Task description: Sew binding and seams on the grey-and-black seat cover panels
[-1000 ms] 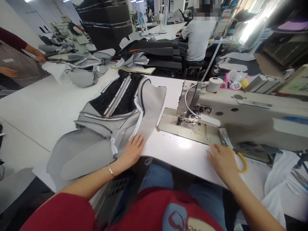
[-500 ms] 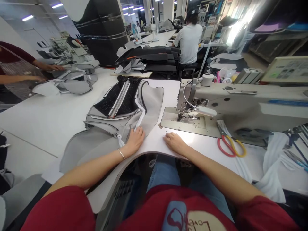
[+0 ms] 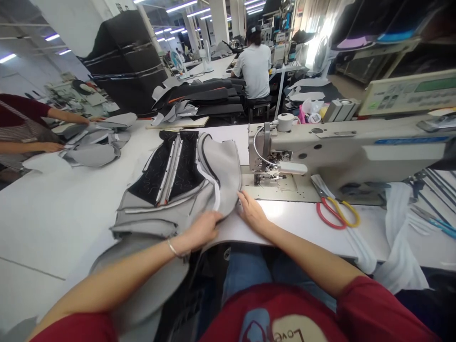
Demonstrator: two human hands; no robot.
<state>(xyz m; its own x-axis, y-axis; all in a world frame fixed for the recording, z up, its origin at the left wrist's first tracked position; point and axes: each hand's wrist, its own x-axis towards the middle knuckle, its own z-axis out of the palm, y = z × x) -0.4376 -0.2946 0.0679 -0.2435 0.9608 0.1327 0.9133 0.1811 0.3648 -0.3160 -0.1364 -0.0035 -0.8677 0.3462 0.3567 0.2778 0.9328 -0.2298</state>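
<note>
A sewn grey and black fabric piece (image 3: 228,164), with white strips along its seams, lies on the table left of the sewing machine (image 3: 335,147). My left hand (image 3: 204,231) is closed on its near edge, beside the end of a white strip (image 3: 215,190). Thumb and fingers of my right hand (image 3: 253,213) are at the piece's right edge and look pinched on it, just in front of the machine's needle plate (image 3: 285,194). Part of the grey fabric hangs over the table's front edge under my left forearm.
Scissors with red and yellow handles (image 3: 338,211) lie to the right, near white strips (image 3: 401,237) and blue-handled scissors (image 3: 436,222). A co-worker (image 3: 24,128) handles grey pieces at the left. Another person (image 3: 253,66) sits beyond dark stacked panels (image 3: 210,97).
The fabric piece has shifted right, its right edge now reaching the needle plate. My left hand has moved slightly down; my right hand has gone from resting on the table to the fabric's edge.
</note>
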